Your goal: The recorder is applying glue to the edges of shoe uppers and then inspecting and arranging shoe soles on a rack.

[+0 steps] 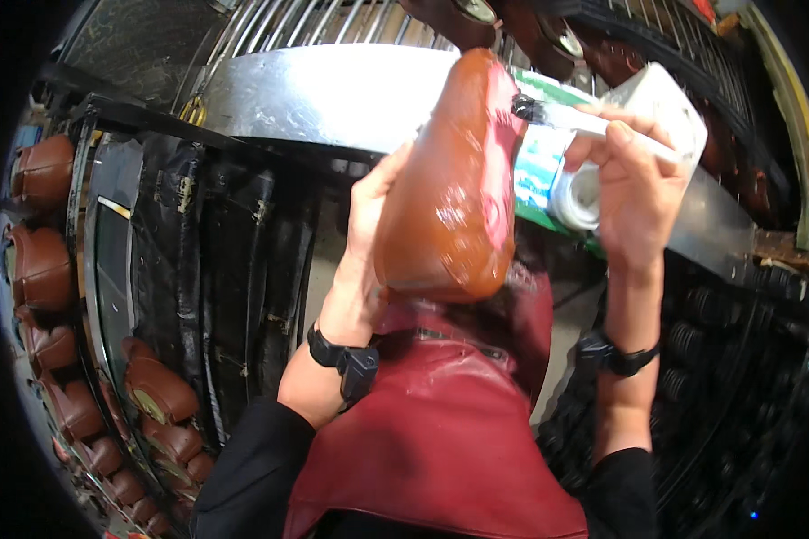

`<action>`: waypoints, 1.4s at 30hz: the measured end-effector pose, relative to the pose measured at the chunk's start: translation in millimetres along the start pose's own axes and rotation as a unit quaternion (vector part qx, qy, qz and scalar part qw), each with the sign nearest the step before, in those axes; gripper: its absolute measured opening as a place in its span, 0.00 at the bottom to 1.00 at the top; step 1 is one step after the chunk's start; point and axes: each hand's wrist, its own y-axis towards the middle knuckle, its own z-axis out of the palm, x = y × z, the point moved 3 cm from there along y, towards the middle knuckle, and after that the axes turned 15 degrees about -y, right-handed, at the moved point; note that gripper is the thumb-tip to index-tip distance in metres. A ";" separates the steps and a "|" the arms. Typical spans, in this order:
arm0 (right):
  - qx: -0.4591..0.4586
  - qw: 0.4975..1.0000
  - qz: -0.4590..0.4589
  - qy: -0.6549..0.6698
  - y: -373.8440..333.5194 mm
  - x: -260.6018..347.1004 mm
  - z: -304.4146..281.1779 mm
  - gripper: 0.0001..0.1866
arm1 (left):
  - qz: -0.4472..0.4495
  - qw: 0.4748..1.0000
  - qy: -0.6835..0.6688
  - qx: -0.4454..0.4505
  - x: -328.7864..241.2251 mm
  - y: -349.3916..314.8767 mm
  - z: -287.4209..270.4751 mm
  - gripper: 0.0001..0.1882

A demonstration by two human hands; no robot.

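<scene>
A brown leather shoe upper (427, 202), apparently stretched over a last, is held up in front of me, its narrow end pointing away. My left hand (373, 202) grips it from the left, with most fingers hidden behind it. Along its right side runs a wet-looking pink strip (497, 171). My right hand (638, 180) is closed around the white handle of a brush (571, 119). The brush's dark bristles touch the pink strip near the upper end. Just below the brush, a small white round tub (577, 199) sits on a green and blue surface.
A curved metal ledge (324, 99) crosses ahead, with metal bars behind it. A white plastic container (670, 103) stands beyond my right hand. More brown uppers (45, 269) line racks at left; others (539, 36) lie at the far side. I wear a red apron (422, 431).
</scene>
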 end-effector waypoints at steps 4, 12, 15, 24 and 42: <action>-0.115 0.973 0.145 0.139 -53.4 -39.1 40.1 0.09 | 0.016 0.999 0.013 -0.025 -17.8 17.8 -20.9 0.23; -0.244 0.923 0.221 0.199 -70.0 -28.4 17.7 0.11 | 0.297 0.874 0.364 -0.120 -142.5 163.6 -33.4 0.16; -0.230 0.938 0.201 0.166 -58.5 -30.9 13.0 0.11 | 0.220 0.714 0.626 -0.225 -195.8 268.8 -33.7 0.33; -0.213 0.937 0.255 0.104 -53.6 -46.3 33.8 0.12 | 0.153 0.592 0.733 -0.297 -165.4 366.3 -36.1 0.50; -0.143 0.971 0.179 0.062 -112.5 -62.4 -20.3 0.22 | 0.132 0.180 0.740 -0.635 -277.6 -303.6 -124.6 0.30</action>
